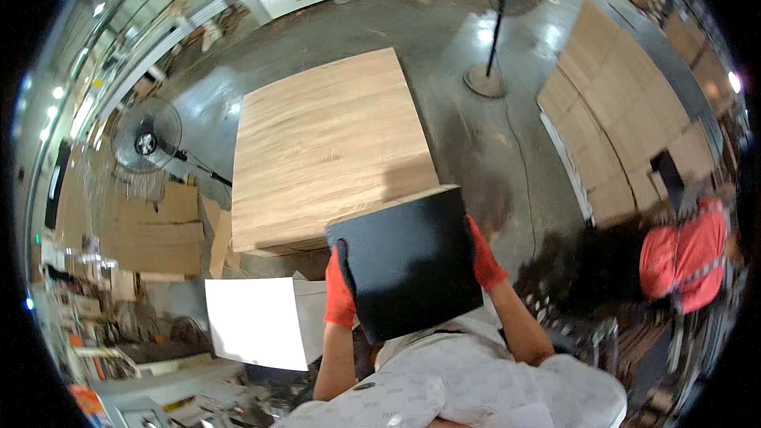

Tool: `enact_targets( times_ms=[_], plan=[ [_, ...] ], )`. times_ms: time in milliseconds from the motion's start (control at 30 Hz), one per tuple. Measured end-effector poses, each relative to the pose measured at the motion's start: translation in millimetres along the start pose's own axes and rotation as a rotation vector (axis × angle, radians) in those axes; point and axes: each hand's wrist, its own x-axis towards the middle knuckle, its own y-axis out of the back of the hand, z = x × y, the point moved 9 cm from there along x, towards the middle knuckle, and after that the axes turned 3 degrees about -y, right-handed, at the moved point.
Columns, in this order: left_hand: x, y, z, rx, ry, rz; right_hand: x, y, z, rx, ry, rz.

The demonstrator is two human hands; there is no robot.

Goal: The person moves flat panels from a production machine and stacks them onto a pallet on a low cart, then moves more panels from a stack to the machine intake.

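Observation:
Between my two hands is a black square panel with a pale wood-coloured far edge, held tilted in front of my body. My left hand, in a red and black work glove, grips its left side. On the right side, my right hand in the same kind of glove holds the opposite edge; its fingertips are hidden by the panel. Just beyond the panel lies a large stack of wood-grain boards. Close to my left forearm stands a stack with a white top.
A pedestal fan stands far right, its cable trailing over the floor. Another fan is at the left. Cardboard sheets are stacked on the right, more cardboard on the left. A person in a red top is at the right.

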Motion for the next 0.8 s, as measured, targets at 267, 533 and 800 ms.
enact_targets(
  times_ms=[267,533,800],
  plan=[
    [51,-232,-55,0.25,-0.057,-0.155,6,188,-134,0.03,0.016,0.277],
    [122,-372,-38,0.387,-0.253,-0.139,64,238,-275,-0.194,0.269,0.315],
    [268,-459,-54,-0.059,-0.036,-0.088,243,308,-354,-0.214,0.237,0.267]
  ],
)
